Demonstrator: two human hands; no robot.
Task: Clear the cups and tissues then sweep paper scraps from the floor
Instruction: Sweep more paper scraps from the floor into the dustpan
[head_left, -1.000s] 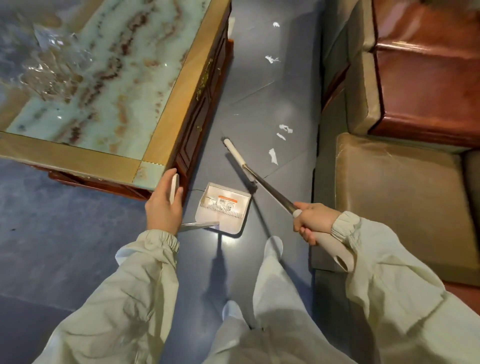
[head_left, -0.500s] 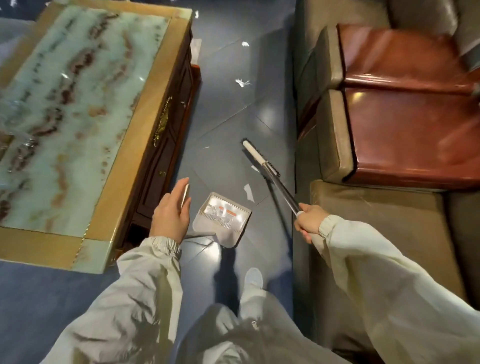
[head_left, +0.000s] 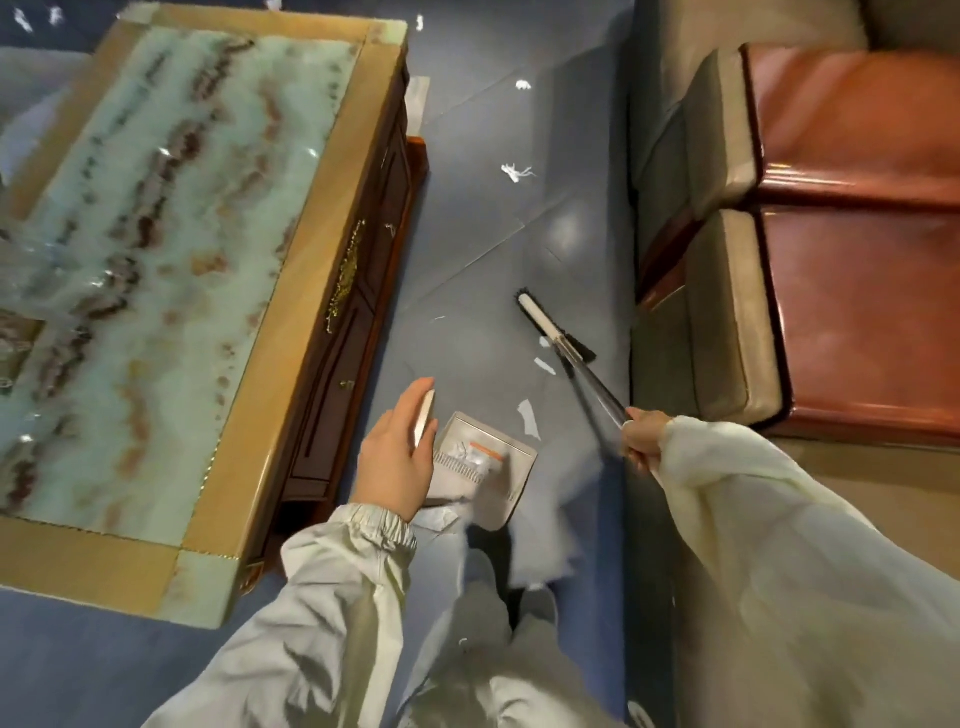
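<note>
Broom (head_left: 582, 370) slants from right hand (head_left: 644, 436) up-left — left hand (head_left: 397, 457) holds dustpan (head_left: 488, 470).

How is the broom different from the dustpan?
The broom is long and thin with dark bristles; the dustpan is a short, flat, pale tray with an orange label. The right hand grips the broom's metal pole, while the left hand holds the dustpan's white handle. The broom reaches out among the paper scraps; the dustpan sits nearer the person's feet. Both are down at the blue floor.
</note>
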